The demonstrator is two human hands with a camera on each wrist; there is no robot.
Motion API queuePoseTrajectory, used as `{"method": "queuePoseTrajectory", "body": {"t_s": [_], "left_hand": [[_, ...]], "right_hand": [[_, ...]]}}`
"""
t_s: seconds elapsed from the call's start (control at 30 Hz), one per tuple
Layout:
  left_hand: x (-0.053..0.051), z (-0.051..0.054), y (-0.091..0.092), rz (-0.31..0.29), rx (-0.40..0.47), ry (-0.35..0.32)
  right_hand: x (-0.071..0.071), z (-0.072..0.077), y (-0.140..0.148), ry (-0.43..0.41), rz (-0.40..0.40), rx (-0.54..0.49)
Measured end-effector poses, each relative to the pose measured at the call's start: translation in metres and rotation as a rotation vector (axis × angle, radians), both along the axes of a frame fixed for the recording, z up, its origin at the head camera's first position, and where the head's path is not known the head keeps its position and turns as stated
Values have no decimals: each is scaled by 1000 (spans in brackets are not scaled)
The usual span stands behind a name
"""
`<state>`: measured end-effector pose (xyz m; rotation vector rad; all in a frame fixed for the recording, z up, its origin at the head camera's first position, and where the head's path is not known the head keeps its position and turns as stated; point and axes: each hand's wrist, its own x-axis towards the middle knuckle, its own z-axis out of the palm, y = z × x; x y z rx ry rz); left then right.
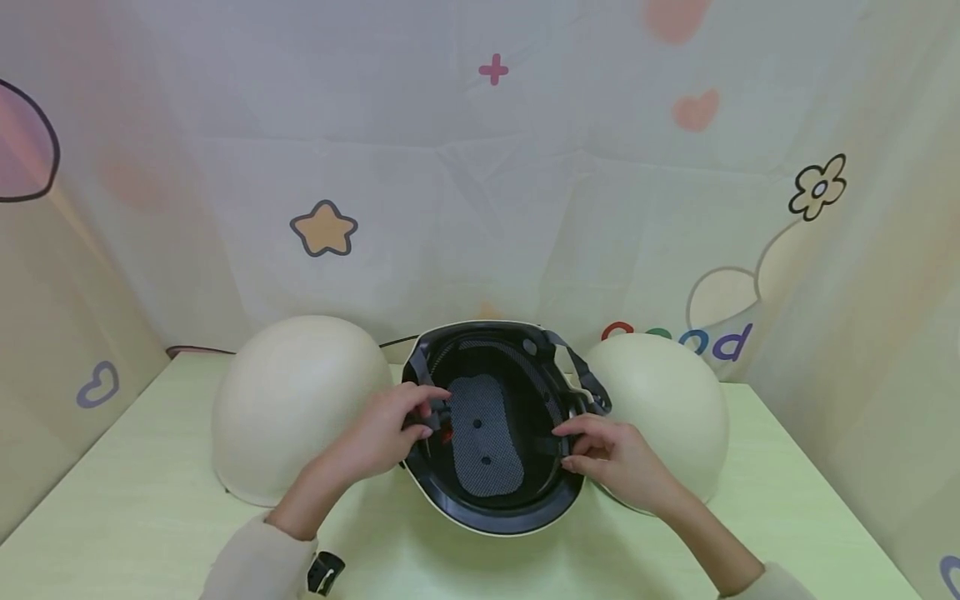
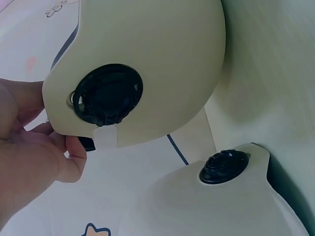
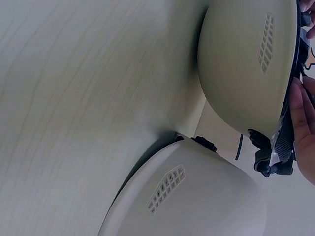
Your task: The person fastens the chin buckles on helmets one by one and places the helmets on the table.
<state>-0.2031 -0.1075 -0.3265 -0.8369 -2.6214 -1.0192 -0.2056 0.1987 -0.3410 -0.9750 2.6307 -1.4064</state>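
A cream helmet [image 1: 504, 528] lies with its black-lined opening facing me, a grey mesh pad [image 1: 480, 442] inside. My left hand [image 1: 382, 429] is at its left rim, pinching a dark strap and buckle between thumb and finger; a small red part shows beside them. At the opposite rim, my right hand [image 1: 611, 458] grips the edge, its fingertips reaching inside near the dark strap [image 3: 283, 147]. The left wrist view shows a round black fitting [image 2: 109, 93] on the shell. Exactly what lies between the right fingertips is hidden.
Another cream helmet [image 1: 300, 400] stands dome-up on the left, a third [image 1: 667, 408] on the right, partly behind my right hand. All are on a pale green table [image 1: 135, 492]. A printed curtain [image 1: 450, 208] hangs behind. A black object [image 1: 326, 572] shows beside my left sleeve.
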Motion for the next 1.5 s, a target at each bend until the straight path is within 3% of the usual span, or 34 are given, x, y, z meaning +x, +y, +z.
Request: {"method": "queuePoseTrajectory", "body": {"t_s": [0.4, 0.63, 0.83, 0.93, 1.17, 1.33, 1.5], "left_hand": [[8, 4, -2, -50, -12, -66], [10, 1, 5, -35, -53, -43], [10, 1, 9, -126, -23, -59], [11, 1, 9, -140, -18, -72], [10, -4, 9, -75, 9, -3], [9, -7, 9, -67, 57, -27], [8, -10, 10, -19, 78, -30]], "right_hand": [[2, 1, 1, 24, 13, -6], [1, 0, 1, 6, -7, 20], [1, 0, 2, -13, -4, 24], [1, 0, 2, -16, -9, 26], [0, -1, 2, -12, -8, 28], [-1, -1, 2, -12, -11, 22], [0, -2, 4, -12, -16, 19]]}}
